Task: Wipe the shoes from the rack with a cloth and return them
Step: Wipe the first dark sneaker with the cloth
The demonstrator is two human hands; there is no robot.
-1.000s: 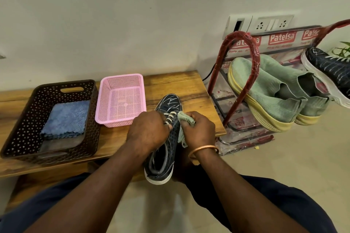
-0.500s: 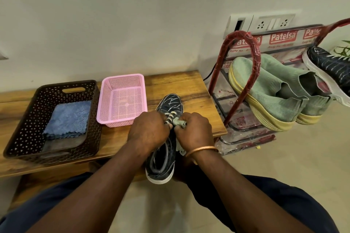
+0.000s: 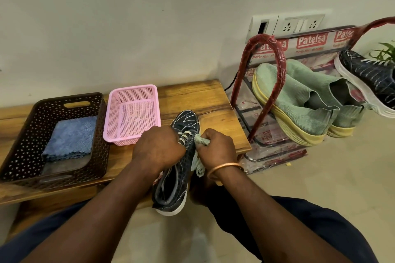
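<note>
1. A dark navy shoe [image 3: 185, 123] lies at the front edge of the wooden tabletop [image 3: 192, 96]. Its toe points toward the wall and its white-soled heel hangs over the edge toward the person.
2. The left hand [image 3: 157, 147] is curled over the shoe from the left at the laces and grips it.
3. The right hand [image 3: 218, 145] is closed around a pale green cloth [image 3: 201, 141] and holds it against the shoe's right side, just beside the laces. A loose end of the cloth hangs below the fist along the shoe.
4. A copper-coloured bangle [image 3: 222, 166] sits on the right wrist.
5. A pink basket [image 3: 132, 87] stands just left of the shoe's toe.
6. Left of it, almost touching, stands a dark brown perforated basket [image 3: 42, 103] with a folded blue cloth [image 3: 70, 136] inside.
7. A red-framed shoe rack [image 3: 280, 55], still partly in printed plastic wrap, stands on the floor at the right end of the tabletop.
8. A pair of green slip-on shoes [image 3: 299, 92] with yellow soles leans on the rack, toes up.
9. Right of them on the rack rests a second dark navy shoe [image 3: 367, 79] with a white sole.
10. A socket panel [image 3: 299, 24] is on the wall above the rack, and the leaves of a plant [image 3: 386, 51] show at the right edge.
</note>
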